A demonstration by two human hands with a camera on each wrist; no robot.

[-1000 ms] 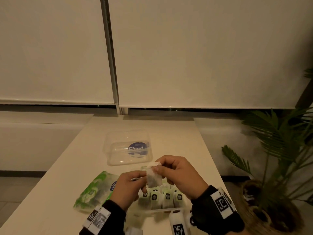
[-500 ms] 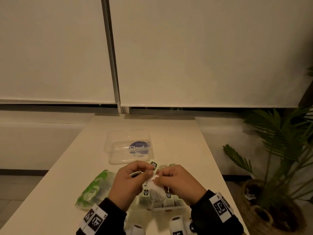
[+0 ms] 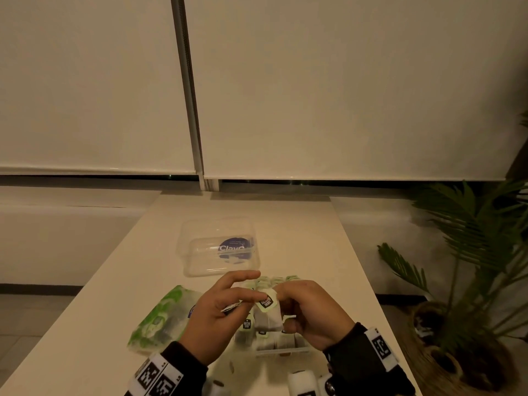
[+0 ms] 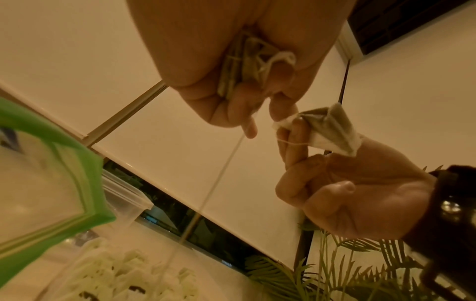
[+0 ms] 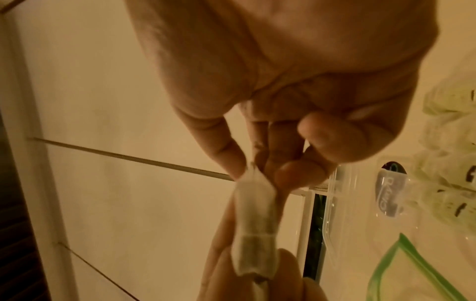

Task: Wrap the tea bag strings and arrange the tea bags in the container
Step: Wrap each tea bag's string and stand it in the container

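Both hands (image 3: 268, 312) pinching tea bag (image 3: 268, 317) — midair

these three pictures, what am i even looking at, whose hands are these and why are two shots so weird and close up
There is no machine here: a person works with two bare hands and wears three cameras. The wide picture comes from a camera on the head and looks down at a table. The two odd close-ups come from cameras strapped to the wrists, which look along each hand from below, so everything appears tilted.

The right hand pinches a tea bag above the table; its paper tag faces the head camera. The left hand holds that bag's thin string, and more tea bag material is tucked in its palm.

On the table lie an open clear container filled with rows of tea bags, its clear lid farther back, and a green pouch on the left. A potted plant stands beside the table.
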